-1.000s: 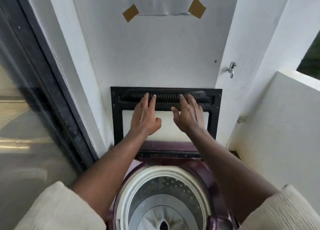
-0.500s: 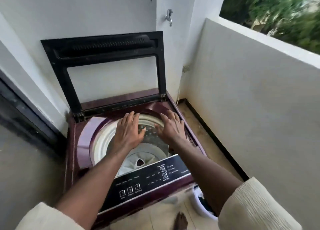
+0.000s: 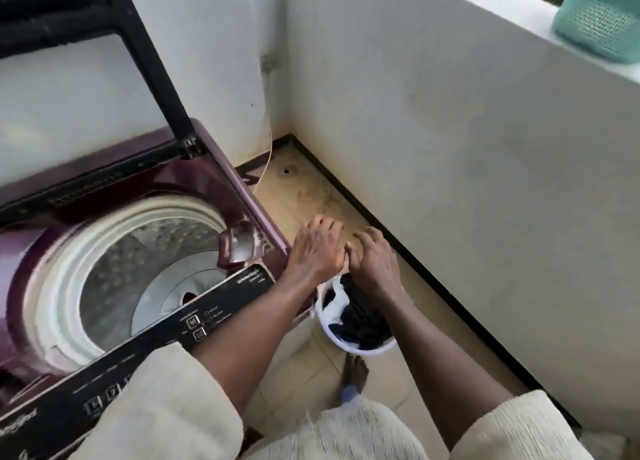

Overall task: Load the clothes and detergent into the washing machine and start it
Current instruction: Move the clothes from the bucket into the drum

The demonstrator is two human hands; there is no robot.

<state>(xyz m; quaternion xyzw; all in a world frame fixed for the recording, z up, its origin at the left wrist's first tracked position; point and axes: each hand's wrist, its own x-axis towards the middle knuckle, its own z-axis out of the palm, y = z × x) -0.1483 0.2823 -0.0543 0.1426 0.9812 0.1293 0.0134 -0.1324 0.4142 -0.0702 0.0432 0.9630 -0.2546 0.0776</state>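
1. Both hands hang empty, fingers spread: the left hand (image 3: 316,248) and right hand (image 3: 374,259) sit side by side, almost touching, palms down.
2. The clothes (image 3: 360,315), dark with a white piece, lie in a white tub (image 3: 349,347) on the floor just beneath the wrists, so the spread fingers look set to scoop a bundle.
3. The washer (image 3: 104,251) stands left of the left hand, lid (image 3: 149,54) propped upright against the wall to leave the drum (image 3: 162,251) open for loading; it looks empty.
4. No detergent is in view.
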